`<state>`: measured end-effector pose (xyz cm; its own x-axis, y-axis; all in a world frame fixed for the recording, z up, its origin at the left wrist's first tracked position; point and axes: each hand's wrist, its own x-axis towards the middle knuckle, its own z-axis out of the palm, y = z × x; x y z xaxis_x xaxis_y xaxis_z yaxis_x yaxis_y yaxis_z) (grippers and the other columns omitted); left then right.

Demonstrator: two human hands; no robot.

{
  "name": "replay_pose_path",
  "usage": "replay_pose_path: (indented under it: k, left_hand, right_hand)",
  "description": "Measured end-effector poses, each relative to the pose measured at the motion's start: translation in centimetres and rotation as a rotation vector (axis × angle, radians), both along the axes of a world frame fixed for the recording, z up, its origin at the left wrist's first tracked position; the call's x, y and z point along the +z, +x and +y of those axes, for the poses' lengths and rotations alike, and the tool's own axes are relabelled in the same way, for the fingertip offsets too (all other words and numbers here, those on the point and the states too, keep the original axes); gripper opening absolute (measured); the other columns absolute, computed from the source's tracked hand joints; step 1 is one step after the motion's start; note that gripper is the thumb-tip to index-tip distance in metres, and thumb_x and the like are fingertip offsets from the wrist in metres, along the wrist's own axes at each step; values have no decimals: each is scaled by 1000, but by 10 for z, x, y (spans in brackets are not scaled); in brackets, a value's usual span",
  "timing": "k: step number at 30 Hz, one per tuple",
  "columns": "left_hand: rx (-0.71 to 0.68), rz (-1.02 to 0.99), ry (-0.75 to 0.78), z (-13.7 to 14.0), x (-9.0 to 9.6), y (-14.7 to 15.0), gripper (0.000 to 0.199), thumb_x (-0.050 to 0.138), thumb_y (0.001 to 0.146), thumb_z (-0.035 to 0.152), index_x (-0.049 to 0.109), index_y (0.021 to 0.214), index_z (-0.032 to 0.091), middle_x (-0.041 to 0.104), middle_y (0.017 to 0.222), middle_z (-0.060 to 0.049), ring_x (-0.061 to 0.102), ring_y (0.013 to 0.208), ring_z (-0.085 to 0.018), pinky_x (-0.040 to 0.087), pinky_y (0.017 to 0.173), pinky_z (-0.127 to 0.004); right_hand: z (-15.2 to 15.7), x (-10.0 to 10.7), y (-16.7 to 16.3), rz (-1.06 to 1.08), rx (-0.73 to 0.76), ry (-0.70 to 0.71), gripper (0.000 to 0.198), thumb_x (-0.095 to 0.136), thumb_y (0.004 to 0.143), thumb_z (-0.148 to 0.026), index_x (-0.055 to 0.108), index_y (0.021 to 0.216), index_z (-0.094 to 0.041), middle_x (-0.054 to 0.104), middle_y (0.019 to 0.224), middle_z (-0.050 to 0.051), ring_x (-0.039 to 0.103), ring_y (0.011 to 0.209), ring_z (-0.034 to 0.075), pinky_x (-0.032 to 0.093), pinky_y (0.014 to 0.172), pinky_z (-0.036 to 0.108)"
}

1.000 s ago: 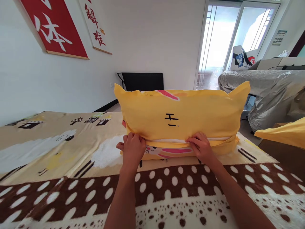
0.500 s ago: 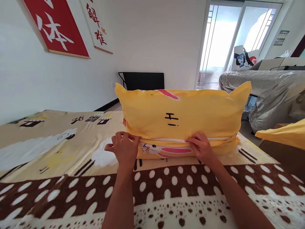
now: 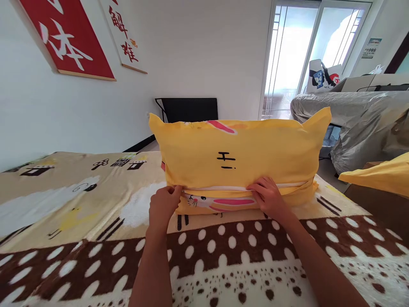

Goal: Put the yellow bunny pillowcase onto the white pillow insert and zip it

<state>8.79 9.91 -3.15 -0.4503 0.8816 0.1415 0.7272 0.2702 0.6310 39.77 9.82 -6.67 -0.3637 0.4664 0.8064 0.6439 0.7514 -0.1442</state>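
Observation:
A yellow pillow (image 3: pixel 255 149) with pointed corners, black lettering and a printed rabbit stands on its long edge on the patterned blanket (image 3: pixel 105 192). Across its lower part runs a white zipper (image 3: pixel 220 188). At the zipper's left end, my left hand (image 3: pixel 163 205) pinches the pillow's edge between thumb and fingers. My right hand (image 3: pixel 266 196) is closed on the zipper line right of the middle, its fingertips on the white strip. Whether a zipper pull lies in either hand is hidden by the fingers.
Yellow cloth (image 3: pixel 380 172) juts in at the right edge above a brown box (image 3: pixel 367 204). Behind it stands furniture under silvery plastic sheeting (image 3: pixel 354 123), with a printed bag (image 3: pixel 322 76) on top. A black panel (image 3: pixel 190 108) leans near the back wall.
My left hand has turned and its fingers have drawn closer together at the zipper's left end. My right hand keeps its hold. The whole view has shifted slightly.

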Motion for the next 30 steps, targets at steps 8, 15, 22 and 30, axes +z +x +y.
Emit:
replay_pose_path:
  k: [8,15,22,30]
  left_hand:
    - [64,60,155,-2,2,-1,29,45,71,39,53,52,20,51,51,-4,43,53,-17,28,54,-29]
    - [133,75,450,-8,8,1,33,43,75,35,33,48,18,27,46,2,28,50,-11,23,54,-27]
    - [54,-145,781,-7,4,23,26,46,74,28,45,51,17,40,46,3,37,48,-9,29,52,-23]
    - [146,-376,1263,-36,28,73,20,51,67,20,43,49,17,33,45,5,33,47,-9,26,47,-25]
  right_hand:
    - [-4,6,6,-79,-36,-88,14,53,87,-22,63,97,-20,61,90,6,49,86,20,36,80,36]
    - [6,11,51,-154,-404,-71,18,57,84,-25,63,100,-22,63,102,6,53,97,22,26,87,39]
    - [36,-22,101,83,-720,-111,21,44,87,-30,61,83,-19,64,100,9,53,98,26,27,78,37]
    - [35,-18,84,265,-502,-175,32,47,84,-37,57,108,-19,63,103,9,58,90,24,35,81,39]
